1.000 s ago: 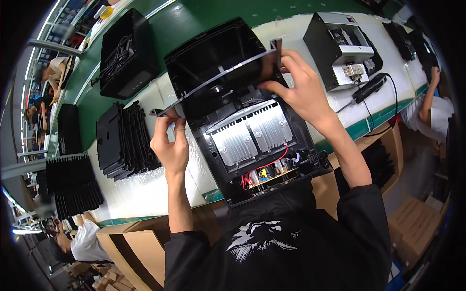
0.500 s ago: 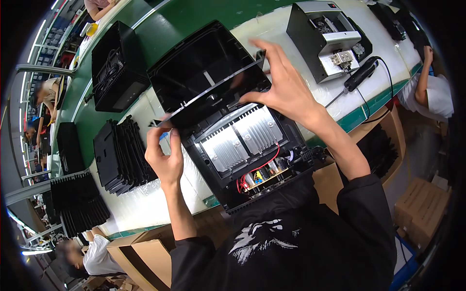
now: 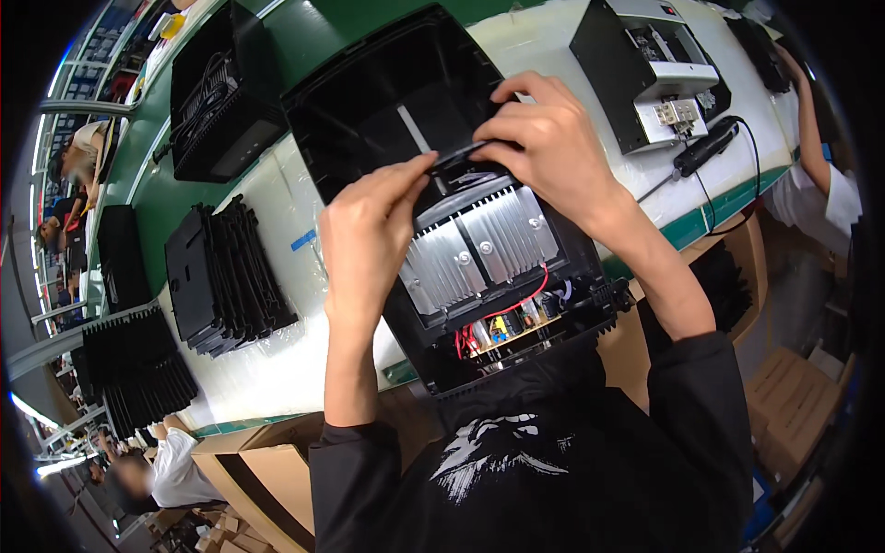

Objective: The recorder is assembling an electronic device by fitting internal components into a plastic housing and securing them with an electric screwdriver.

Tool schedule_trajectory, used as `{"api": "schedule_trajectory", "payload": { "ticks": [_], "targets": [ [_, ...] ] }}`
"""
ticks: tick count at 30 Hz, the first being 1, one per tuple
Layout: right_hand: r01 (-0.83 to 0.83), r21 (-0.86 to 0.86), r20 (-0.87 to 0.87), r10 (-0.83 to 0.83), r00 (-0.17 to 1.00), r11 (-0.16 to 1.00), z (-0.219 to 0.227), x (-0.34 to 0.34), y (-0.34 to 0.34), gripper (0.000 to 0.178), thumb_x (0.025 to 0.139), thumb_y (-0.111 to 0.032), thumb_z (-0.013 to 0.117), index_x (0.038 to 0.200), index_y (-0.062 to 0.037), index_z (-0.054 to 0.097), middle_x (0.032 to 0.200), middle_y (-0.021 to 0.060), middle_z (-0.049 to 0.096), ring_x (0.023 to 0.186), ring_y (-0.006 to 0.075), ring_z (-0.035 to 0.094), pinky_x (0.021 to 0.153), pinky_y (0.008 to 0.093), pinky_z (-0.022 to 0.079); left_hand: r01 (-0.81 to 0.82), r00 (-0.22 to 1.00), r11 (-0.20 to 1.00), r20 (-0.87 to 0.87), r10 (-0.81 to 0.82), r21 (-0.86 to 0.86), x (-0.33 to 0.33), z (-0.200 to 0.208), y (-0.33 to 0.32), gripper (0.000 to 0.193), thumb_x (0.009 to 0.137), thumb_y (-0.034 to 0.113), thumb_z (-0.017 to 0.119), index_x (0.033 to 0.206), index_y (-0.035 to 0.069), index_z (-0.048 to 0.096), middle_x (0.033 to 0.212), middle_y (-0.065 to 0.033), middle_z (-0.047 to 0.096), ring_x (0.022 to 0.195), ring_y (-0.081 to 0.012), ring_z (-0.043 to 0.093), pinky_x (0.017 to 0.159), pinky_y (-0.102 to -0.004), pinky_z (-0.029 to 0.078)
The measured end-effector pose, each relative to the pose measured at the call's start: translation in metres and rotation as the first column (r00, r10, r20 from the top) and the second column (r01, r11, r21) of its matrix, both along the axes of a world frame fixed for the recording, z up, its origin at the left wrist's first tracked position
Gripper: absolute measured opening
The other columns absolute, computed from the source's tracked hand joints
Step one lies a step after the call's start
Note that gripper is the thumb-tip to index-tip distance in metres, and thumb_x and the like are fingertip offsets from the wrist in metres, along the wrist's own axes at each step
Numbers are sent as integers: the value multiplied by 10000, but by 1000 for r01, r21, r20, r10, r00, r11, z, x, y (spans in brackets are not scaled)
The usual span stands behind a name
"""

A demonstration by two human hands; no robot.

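Near the table's (image 3: pixel 277 369) left edge we see stacks of ribbed black plastic panels (image 3: pixel 217 276) on white foam sheet. Our left hand (image 3: pixel 369 235) pinches one end of a thin black strip (image 3: pixel 458 152), our right hand (image 3: pixel 544 147) curls closed over the other, above the open black housing (image 3: pixel 442 198) at the front edge, with finned aluminium heat sinks (image 3: pixel 479 249) and red wires. Far right stands a boxy black-and-white machine (image 3: pixel 645 74)

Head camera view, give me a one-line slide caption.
Both hands, left hand and right hand, pinch a thin black strip over an opened black appliance housing.
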State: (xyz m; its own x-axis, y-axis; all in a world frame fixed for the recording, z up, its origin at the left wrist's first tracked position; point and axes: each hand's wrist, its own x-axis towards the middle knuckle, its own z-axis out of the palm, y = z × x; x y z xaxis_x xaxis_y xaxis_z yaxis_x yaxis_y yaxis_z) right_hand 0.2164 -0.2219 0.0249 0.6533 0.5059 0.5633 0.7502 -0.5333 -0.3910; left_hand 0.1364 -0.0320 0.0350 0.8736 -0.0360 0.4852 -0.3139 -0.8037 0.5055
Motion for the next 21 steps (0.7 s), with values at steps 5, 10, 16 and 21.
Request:
{"api": "schedule_trajectory", "payload": {
  "ticks": [5, 10, 16, 21],
  "targets": [
    [-44, -9, -46, 43, 998, 999, -1, 1, -4, 239, 629, -118, 761, 841, -35, 688, 935, 97, 645, 948, 246, 584, 812, 344, 457, 14, 991, 998, -135, -22, -59, 1, -1, -1, 192, 778, 40, 630, 950, 89, 701, 833, -110, 681, 706, -264, 636, 644, -317, 489],
    [-41, 305, -121, 82, 989, 951, 13, -18, -15, 327, 710, -80, 737, 1019, -29, 641, 1067, 106, 628, 1029, 225, 575, 874, 327, 447, 109, 986, 994, -125, -112, -30, 1, -4, 7, 165, 782, 106, 631, 929, 87, 704, 804, -95, 680, 694, -268, 635, 640, -346, 499],
    [534, 538, -220, -503, 836, 652, 1, -3, -133, 246, 885, -68, 599, 1104, 40, 570, 972, 128, 633, 832, 153, 631, 708, 234, 505, 81, 990, 996, -107, -86, -46, 4, 0, 6, 149, 804, 205, 652, 850, 79, 717, 737, -75, 675, 659, -233, 636, 585, -328, 492],
    [906, -95, -444, -832, 332, 412, -70, 65, -321, 485, 874, -423, 574, 932, 59, 571, 746, 135, 633, 554, 188, 614, 505, 284, 517, 77, 984, 992, -153, -92, -99, 5, -1, 3, 159, 810, 216, 651, 860, 82, 721, 751, -76, 681, 663, -233, 636, 586, -321, 488]
  ]
}}
